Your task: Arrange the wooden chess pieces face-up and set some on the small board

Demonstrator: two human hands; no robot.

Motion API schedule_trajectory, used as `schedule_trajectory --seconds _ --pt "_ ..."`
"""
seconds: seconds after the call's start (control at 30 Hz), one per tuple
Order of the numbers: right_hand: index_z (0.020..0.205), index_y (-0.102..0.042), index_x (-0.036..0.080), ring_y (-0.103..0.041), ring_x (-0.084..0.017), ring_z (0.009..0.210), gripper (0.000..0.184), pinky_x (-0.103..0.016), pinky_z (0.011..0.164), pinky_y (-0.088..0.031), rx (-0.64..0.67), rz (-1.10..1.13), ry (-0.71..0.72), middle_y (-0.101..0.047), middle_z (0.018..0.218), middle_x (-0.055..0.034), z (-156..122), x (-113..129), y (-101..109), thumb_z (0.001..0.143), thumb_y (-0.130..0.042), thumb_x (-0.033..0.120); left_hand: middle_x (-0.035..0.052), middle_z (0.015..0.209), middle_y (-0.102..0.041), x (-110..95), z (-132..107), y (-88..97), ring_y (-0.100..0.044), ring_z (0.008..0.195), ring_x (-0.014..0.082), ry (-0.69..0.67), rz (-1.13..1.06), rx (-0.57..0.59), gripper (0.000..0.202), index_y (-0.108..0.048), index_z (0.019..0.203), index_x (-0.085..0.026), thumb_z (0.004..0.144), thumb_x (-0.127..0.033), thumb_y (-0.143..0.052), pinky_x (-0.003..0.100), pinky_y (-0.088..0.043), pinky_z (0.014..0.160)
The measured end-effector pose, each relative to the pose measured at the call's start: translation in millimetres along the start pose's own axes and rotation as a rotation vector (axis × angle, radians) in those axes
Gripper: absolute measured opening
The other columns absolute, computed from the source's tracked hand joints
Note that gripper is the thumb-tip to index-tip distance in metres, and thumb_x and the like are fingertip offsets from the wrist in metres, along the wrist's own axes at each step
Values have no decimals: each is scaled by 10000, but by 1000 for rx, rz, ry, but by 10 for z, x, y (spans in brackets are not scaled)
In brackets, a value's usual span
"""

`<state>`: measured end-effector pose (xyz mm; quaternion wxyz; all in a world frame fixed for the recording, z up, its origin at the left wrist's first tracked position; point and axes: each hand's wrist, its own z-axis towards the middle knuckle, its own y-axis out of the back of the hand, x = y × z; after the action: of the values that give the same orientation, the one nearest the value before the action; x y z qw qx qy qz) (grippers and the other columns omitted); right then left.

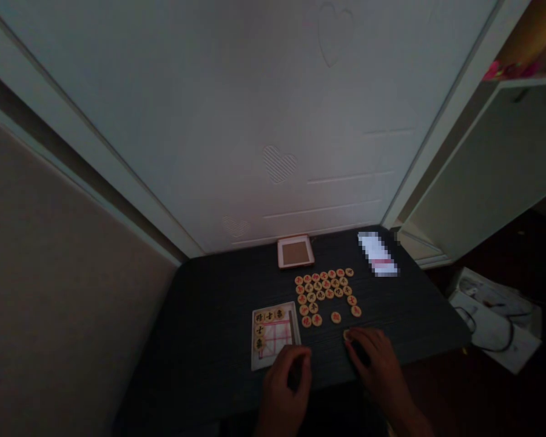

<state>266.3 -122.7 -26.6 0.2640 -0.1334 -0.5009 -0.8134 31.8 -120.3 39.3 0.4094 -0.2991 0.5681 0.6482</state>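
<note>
Several round wooden chess pieces [326,292] with red and dark characters lie in rows on a dark table [209,328]. In front of them sits a shallow white box [274,332] with a red grid inside and a few pieces lined along its top and left edge. My left hand [287,379] rests at the box's near edge with its fingers curled; whether it holds anything is hidden. My right hand [377,361] lies on the table to the right, its fingertips closed on one piece [347,334].
A square box lid [295,252] with a brown inside stands near the table's far edge by the white wall. A blurred white item [378,254] lies at the far right. A white cabinet [482,176] and a bag [495,321] are on the right.
</note>
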Motion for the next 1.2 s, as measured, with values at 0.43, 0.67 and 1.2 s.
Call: schedule_trajectory --seconds 0.43,0.67,1.2 --pt "1337 -589 275 -741 -224 1018 335 -368 904 -620 125 384 215 -762 1150 -65 244 603 15 1002 -609 263 113 1093 -795 -103 24 24 -759 921 251 379 -450 160 335 -723 1132 -203 918 -454 -665 342 -603 851" --pt "1324 -602 271 -739 -237 1025 335 -386 909 -621 135 444 215 -761 1156 -77 296 689 5 991 -624 250 92 966 -807 -126 41 85 -752 783 232 422 -516 127 355 -734 1060 -198 870 -497 -723 310 -603 752" --pt "1306 -609 270 -741 -230 1033 293 -371 910 -620 128 441 251 -765 1152 -71 287 771 -12 1016 -581 240 -1 712 -761 -128 106 96 -741 711 209 399 -505 86 277 -633 876 -216 834 -455 -767 244 -539 632"
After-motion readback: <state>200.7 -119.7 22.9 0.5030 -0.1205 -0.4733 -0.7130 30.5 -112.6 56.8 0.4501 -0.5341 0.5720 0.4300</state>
